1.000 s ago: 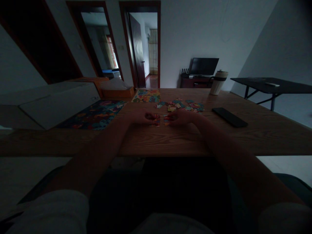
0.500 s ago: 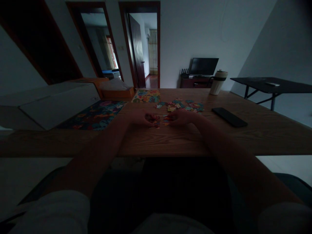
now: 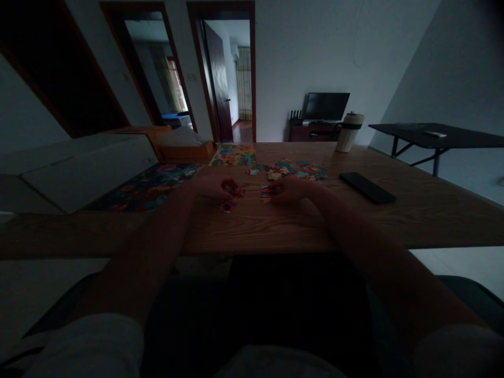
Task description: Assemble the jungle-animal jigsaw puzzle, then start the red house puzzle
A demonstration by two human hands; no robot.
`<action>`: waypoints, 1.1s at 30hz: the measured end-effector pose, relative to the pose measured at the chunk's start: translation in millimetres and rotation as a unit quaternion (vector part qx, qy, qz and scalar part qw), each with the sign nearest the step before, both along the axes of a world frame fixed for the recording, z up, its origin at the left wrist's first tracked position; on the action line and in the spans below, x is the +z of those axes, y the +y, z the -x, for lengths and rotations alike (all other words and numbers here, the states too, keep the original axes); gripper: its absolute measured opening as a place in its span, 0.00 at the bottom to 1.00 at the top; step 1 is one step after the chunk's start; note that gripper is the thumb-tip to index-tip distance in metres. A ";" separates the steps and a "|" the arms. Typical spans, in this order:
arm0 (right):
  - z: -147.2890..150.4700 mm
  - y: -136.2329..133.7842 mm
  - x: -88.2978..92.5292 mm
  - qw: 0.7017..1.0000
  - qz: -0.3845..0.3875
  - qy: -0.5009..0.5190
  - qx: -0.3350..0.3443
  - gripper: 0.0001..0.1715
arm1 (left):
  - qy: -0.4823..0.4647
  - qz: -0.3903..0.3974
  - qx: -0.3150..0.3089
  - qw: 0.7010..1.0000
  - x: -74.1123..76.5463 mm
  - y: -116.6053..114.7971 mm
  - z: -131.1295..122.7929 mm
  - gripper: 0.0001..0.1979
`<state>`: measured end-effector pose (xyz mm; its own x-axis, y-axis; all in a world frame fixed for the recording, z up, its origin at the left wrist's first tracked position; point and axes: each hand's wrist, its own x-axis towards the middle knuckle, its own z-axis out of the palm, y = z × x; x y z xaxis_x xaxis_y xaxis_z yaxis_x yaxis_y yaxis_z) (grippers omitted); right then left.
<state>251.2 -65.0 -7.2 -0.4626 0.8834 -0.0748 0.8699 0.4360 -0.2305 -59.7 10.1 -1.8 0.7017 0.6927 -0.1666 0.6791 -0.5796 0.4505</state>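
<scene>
The left hand (image 3: 214, 186) and right hand (image 3: 287, 190) each pinched small puzzle pieces (image 3: 232, 199) apart, while a loose heap (image 3: 293, 170) remained unassembled beyond them on the table (image 3: 413, 210).

You have two bare hands on the wooden table (image 3: 394, 220), the left hand (image 3: 212, 186) and the right hand (image 3: 289, 189). Count one black flat phone (image 3: 367, 187) right of centre, one pale cylindrical flask (image 3: 348, 132) at the far edge, and two colourful puzzle boards: the dark one (image 3: 149, 185) left of centre, the lighter one (image 3: 233, 155) farther back. The loose colourful puzzle pieces (image 3: 295, 170) are too small to count.
</scene>
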 end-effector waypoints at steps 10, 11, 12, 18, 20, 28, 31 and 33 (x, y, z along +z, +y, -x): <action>1.7 -2.6 1.4 1.000 0.012 -0.001 -0.002 0.32 | -0.005 -0.071 0.001 0.997 -7.3 -12.7 -25.2 0.34; 1.9 -2.9 1.8 1.000 0.013 0.000 -0.003 0.31 | -0.009 -0.079 -0.002 0.997 -8.0 -14.4 -27.3 0.35; 2.0 -3.1 2.0 1.000 0.013 0.002 -0.003 0.30 | -0.014 -0.086 -0.006 0.996 -8.7 -16.2 -29.7 0.36; 0.7 -0.6 -0.1 1.000 0.014 0.016 -0.007 0.30 | -0.039 -0.088 -0.047 0.994 -9.1 -27.6 -41.6 0.38; 0.4 0.0 -0.6 1.000 0.012 0.015 -0.005 0.29 | -0.038 -0.073 -0.047 0.995 -7.8 -32.1 -43.7 0.36; 3.4 -4.7 6.0 1.000 0.016 0.001 0.007 0.25 | -0.043 -0.073 -0.059 0.995 -3.9 -39.9 -48.1 0.24; 3.9 -5.8 7.2 1.000 0.019 -0.011 0.003 0.23 | -0.040 -0.088 -0.060 0.993 -6.1 -37.8 -48.2 0.22; 3.3 -5.3 6.1 1.000 0.021 -0.010 -0.002 0.24 | -0.035 -0.091 -0.059 0.993 -6.9 -38.1 -49.1 0.21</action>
<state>247.9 -70.3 -1.0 -0.4567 0.8814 -0.1205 0.8764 0.4225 -0.2310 -10.6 -28.0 -8.7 0.7859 0.6184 0.0060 0.5718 -0.7303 0.3738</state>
